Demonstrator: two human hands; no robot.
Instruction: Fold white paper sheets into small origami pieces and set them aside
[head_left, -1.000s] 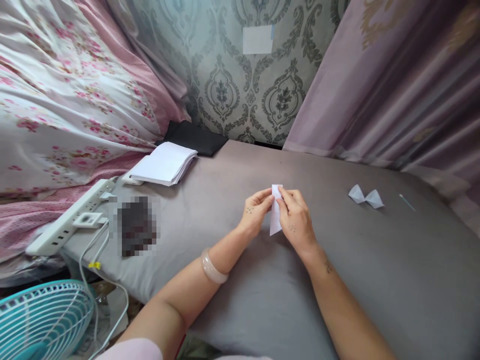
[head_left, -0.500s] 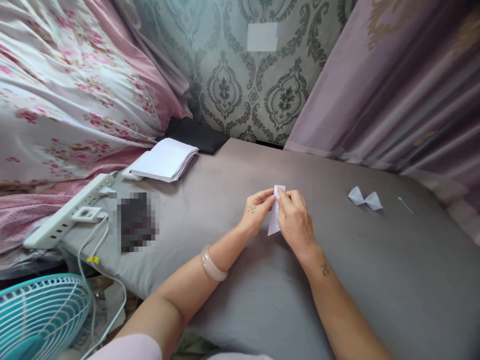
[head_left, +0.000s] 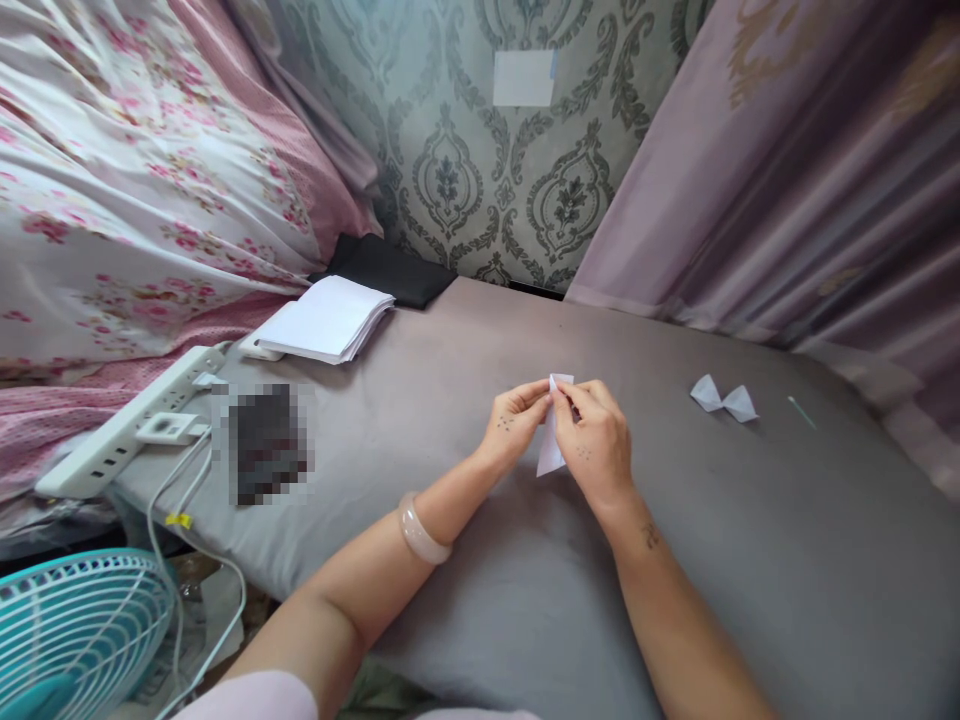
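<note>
Between my hands is a narrow folded strip of white paper [head_left: 551, 447], held upright with its slanted lower end hanging below my fingers. My left hand [head_left: 516, 420] pinches its upper left edge between thumb and fingers. From the other side my right hand [head_left: 596, 430] grips the same paper near the top, thumb on the front face; its other fingers are partly hidden. Off to the right a folded white paper bow [head_left: 724, 400] lies on the grey sheet [head_left: 750, 520], with a thin pale green stick [head_left: 802, 412] beside it.
A stack of white paper [head_left: 326, 318] lies at the back left, against a black folded item [head_left: 397, 270]. Along the left edge runs a white power strip [head_left: 127, 425] with cables, near a blurred-out dark object [head_left: 270, 443]. A turquoise fan [head_left: 82, 630] stands at the lower left.
My right thumb and fingers have shifted slightly on the paper, and the knuckles are more bent. Both hands still hold the strip. The whole view has moved a little.
</note>
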